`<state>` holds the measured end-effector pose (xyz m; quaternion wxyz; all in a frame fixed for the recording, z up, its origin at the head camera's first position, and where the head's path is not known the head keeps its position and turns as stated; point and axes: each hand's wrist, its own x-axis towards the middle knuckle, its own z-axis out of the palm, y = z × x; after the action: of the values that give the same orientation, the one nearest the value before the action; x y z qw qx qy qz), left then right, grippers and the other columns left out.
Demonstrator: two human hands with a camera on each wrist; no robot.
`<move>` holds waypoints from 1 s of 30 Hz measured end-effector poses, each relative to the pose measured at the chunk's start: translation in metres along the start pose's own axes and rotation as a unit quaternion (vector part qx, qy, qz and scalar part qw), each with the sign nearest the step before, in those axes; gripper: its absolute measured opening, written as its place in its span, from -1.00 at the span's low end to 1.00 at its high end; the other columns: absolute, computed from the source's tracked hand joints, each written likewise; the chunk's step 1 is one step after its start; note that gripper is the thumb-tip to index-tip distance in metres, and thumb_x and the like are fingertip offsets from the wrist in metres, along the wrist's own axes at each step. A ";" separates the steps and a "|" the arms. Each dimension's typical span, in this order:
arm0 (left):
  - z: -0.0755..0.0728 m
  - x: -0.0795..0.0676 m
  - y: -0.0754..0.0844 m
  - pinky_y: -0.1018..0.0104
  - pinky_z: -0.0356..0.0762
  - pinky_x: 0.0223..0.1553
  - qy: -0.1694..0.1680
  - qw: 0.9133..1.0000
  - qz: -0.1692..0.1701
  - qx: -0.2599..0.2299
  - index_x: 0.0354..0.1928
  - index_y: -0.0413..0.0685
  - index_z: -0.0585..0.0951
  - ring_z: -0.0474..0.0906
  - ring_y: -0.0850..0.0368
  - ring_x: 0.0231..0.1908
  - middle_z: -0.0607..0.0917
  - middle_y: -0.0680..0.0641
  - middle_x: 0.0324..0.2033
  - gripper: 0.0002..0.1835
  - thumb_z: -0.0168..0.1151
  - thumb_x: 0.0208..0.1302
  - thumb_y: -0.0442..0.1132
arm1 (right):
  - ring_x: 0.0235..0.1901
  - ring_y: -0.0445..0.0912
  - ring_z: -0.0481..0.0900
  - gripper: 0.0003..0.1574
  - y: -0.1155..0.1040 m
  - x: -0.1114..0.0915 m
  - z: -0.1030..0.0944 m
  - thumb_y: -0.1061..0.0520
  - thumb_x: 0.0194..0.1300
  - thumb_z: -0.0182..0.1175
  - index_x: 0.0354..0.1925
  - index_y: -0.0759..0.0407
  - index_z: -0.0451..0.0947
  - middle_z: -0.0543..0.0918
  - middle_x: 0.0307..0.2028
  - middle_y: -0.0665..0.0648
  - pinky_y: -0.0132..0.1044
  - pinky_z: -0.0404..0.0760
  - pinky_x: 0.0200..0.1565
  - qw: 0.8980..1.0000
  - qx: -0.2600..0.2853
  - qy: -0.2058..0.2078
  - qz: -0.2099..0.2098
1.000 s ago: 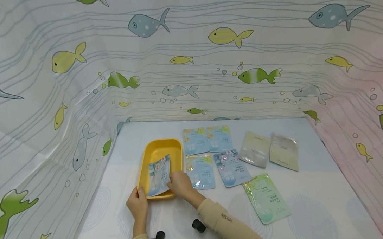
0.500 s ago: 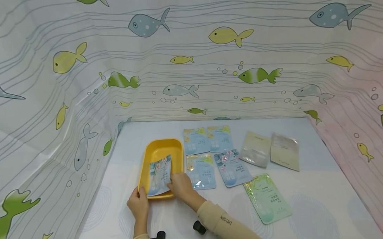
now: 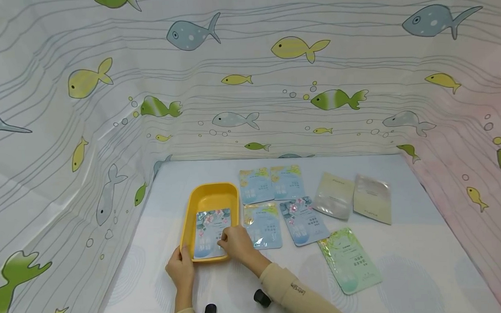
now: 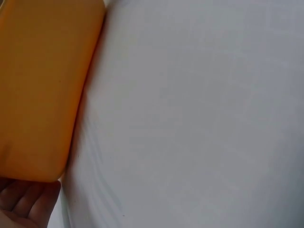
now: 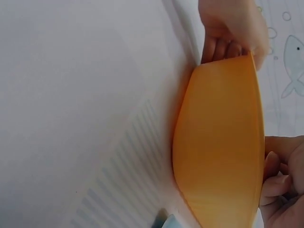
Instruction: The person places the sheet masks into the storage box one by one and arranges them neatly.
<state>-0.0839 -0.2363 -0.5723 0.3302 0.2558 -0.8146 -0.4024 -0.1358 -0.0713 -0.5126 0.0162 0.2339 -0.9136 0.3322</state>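
Observation:
In the head view, a yellow plastic tray point(image 3: 212, 190) stands on the table. My left hand point(image 3: 179, 265) grips its near left corner, thumb over the rim; in the left wrist view curled fingers point(image 4: 31, 202) show under that corner. Inside the tray lies a flat blue sachet point(image 3: 207, 234) with pink flowers, face up at the near end. My right hand point(image 3: 239, 244) reaches over the tray's right rim, curled fingers above the sachet's right side. The right wrist view shows this hand point(image 5: 285, 183) beyond the tray wall point(image 5: 218, 137), nothing visible in its fingers.
Right of the tray lie several blue sachets point(image 3: 263, 225), one with flowers point(image 3: 304, 223). Farther right are two silver-beige sachets point(image 3: 334, 195) and a green one point(image 3: 349, 261). A fish-printed curtain point(image 3: 252, 96) surrounds the table's back and sides.
The flowered sachet, tilted with its right side raised at my right fingers, now lies flatter in the tray. My right fingers have come off its edge. The left hand keeps its place.

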 end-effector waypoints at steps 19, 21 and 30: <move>0.000 -0.002 0.004 0.51 0.25 -0.52 0.002 1.000 -0.012 -0.011 -0.35 -0.40 0.65 0.36 0.27 -0.56 0.66 -0.30 -0.50 -0.76 0.06 0.26 -0.34 | -0.51 -0.23 0.52 -0.91 0.032 -0.025 -0.035 0.28 0.19 0.24 -0.31 0.31 0.64 0.68 -0.42 0.14 -0.44 0.51 -0.44 0.969 0.241 0.049 -0.010; 0.000 -0.001 0.004 0.52 0.24 -0.54 0.004 1.000 -0.010 -0.010 -0.35 -0.40 0.65 0.35 0.27 -0.57 0.65 -0.30 -0.52 -0.76 0.06 0.27 -0.34 | -0.51 -0.21 0.54 -0.90 0.037 -0.029 -0.041 0.27 0.20 0.24 -0.31 0.30 0.64 0.69 -0.42 0.13 -0.43 0.51 -0.44 0.970 0.239 0.048 -0.008; 0.000 -0.002 0.004 0.55 0.24 -0.55 0.007 1.000 0.008 -0.012 -0.37 -0.40 0.65 0.32 0.40 -0.58 0.66 -0.29 -0.54 -0.79 0.08 0.25 -0.37 | -0.52 -0.18 0.56 -0.90 0.056 -0.046 -0.059 0.29 0.18 0.25 -0.33 0.34 0.64 0.69 -0.45 0.13 -0.41 0.53 -0.43 0.971 0.231 0.061 -0.005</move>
<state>-0.0830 -0.2331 -0.5694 0.3425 0.2481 -0.8092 -0.4078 -0.1266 0.0211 -0.5088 0.0188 0.2155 -0.8085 0.5473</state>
